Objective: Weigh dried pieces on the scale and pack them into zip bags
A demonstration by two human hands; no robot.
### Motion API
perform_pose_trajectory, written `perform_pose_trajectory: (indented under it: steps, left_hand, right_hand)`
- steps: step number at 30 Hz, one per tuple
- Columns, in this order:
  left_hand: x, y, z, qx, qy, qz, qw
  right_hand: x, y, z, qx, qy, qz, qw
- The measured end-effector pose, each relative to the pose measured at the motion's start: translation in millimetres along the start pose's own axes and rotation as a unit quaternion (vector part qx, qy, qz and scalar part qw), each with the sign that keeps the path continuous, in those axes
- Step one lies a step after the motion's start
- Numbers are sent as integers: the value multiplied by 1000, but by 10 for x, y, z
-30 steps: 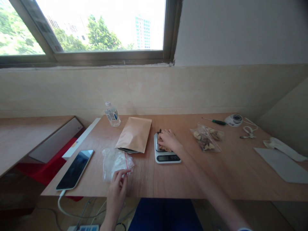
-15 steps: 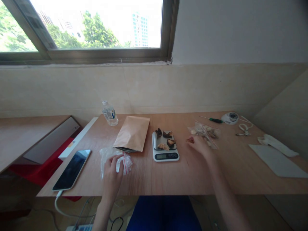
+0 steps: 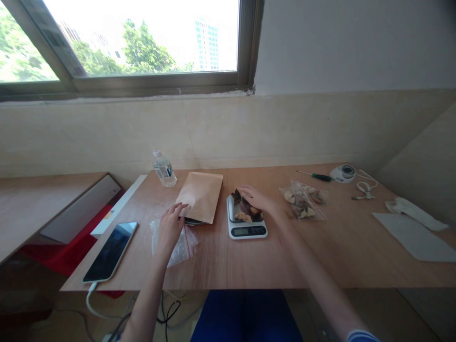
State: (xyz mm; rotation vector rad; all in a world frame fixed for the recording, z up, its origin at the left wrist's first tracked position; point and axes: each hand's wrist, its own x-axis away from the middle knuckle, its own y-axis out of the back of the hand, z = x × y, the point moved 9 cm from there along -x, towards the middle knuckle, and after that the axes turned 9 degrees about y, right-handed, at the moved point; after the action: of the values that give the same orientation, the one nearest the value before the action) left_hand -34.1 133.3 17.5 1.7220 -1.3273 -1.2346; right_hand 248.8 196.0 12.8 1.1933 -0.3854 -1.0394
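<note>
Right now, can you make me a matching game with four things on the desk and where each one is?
Things:
1. water bottle
2. phone
3. screwdriver
4. dried pieces

Places:
A. on top of the small white scale
B. at the near left edge of the desk, with a white cable plugged in
C. far back on the right, beside a round white gadget
D. at the back, just left of the brown paper pouch

Pairs: 1-D, 2-B, 3-C, 4-A
</note>
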Motion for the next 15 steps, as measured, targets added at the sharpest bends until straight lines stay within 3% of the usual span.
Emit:
perform_pose_trajectory:
  steps: [3, 6, 12, 15]
  left_hand:
    - [2, -18, 10, 18, -2, 31, 999]
    - [14, -32, 43, 12, 12, 47, 999]
    - [12, -57, 39, -8, 16, 47, 999]
    - [93, -32, 40, -15, 6, 39, 999]
  right_hand:
    - [-137, -181, 47, 15, 1, 52, 999]
    - [-110, -212, 66, 22, -5, 58, 998]
    - [11, -121, 152, 22, -3, 57, 998]
    - [83, 47, 206, -31, 0, 19, 999]
